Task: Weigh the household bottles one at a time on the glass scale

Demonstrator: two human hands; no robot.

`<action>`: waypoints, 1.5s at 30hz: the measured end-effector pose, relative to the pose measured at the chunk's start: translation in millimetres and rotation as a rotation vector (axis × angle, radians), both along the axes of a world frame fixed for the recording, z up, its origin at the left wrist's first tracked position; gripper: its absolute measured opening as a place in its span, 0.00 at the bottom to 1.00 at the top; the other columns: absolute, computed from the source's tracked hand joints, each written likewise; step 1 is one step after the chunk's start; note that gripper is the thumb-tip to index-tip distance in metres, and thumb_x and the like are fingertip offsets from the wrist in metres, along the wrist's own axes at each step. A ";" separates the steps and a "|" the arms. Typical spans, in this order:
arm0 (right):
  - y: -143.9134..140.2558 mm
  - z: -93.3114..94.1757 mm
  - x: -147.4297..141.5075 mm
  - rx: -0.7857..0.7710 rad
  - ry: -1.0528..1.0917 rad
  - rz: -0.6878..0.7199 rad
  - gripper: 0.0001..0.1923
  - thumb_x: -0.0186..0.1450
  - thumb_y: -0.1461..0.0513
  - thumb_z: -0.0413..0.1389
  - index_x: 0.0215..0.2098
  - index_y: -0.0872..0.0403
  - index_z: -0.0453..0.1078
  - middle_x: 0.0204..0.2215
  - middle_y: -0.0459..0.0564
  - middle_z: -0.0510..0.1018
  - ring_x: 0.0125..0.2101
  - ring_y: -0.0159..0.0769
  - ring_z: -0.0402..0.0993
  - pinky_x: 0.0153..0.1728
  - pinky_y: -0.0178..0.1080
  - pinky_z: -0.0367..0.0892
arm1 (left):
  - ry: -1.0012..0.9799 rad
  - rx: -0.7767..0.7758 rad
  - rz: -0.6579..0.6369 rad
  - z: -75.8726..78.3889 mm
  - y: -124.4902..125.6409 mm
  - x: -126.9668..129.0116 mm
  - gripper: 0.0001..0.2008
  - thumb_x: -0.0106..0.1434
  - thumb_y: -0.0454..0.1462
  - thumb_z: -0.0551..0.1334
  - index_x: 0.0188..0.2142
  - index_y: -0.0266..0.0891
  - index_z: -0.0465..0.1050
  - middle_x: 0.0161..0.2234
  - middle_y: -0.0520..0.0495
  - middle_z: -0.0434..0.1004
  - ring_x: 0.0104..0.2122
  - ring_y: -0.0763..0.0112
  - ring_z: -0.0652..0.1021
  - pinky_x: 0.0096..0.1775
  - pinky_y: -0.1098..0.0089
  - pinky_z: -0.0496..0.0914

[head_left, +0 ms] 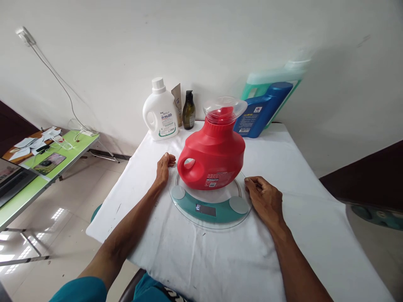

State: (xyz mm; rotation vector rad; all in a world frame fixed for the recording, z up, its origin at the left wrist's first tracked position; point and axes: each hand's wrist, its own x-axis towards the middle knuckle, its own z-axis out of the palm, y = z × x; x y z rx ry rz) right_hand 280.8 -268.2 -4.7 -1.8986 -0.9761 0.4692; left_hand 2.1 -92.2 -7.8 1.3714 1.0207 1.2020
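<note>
A round glass scale [206,210] with a teal band and a lit display lies on the white cloth. Standing on it is a red jug-shaped detergent bottle [217,151] with a side handle. Over the bottle's red cap rests a clear plastic dish [225,107]. My right hand [266,198] has its thumb and index finger at the scale's right glass rim, the other fingers curled. On the cloth left of the scale, my left hand [163,168] rests on its side, fingers loosely bent, holding nothing. It stays apart from the bottle.
Along the wall stand a white detergent bottle [161,111], a beige tube [177,102], a dark pump bottle [189,111], a blue jug [261,111] and a blurred green jug [275,75]. At left, a green table [77,144] holds a laptop [14,180] and papers.
</note>
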 end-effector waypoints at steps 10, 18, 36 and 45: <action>-0.1 0.5 -0.7 -0.018 0.014 -0.010 0.19 0.63 0.44 0.53 0.33 0.49 0.73 0.26 0.48 0.78 0.28 0.43 0.74 0.36 0.44 0.67 | 0.016 0.012 -0.009 -1.6 0.4 -1.0 0.34 0.67 0.66 0.51 0.34 0.39 0.75 0.37 0.40 0.79 0.38 0.61 0.76 0.44 0.60 0.71; 0.7 -2.4 -0.1 -0.009 0.006 -0.010 0.19 0.62 0.44 0.53 0.33 0.49 0.73 0.25 0.47 0.78 0.28 0.43 0.74 0.36 0.43 0.67 | 0.026 0.026 -0.015 0.8 -1.8 -0.1 0.32 0.69 0.65 0.50 0.33 0.39 0.73 0.36 0.41 0.78 0.36 0.62 0.75 0.44 0.60 0.70; 0.0 -1.6 1.2 -0.001 -0.024 0.006 0.22 0.63 0.43 0.52 0.33 0.51 0.73 0.25 0.49 0.79 0.27 0.41 0.75 0.35 0.41 0.66 | -0.017 0.279 0.038 53.8 -33.9 6.2 0.28 0.73 0.60 0.49 0.43 0.39 0.74 0.41 0.42 0.78 0.42 0.62 0.78 0.45 0.62 0.71; -0.9 -3.6 8.3 -0.016 0.011 0.054 0.28 0.62 0.38 0.49 0.36 0.52 0.73 0.29 0.52 0.80 0.32 0.46 0.78 0.36 0.42 0.67 | 0.075 0.229 -0.180 103.3 -68.3 33.6 0.31 0.64 0.65 0.58 0.34 0.38 0.71 0.29 0.48 0.72 0.32 0.66 0.72 0.36 0.67 0.66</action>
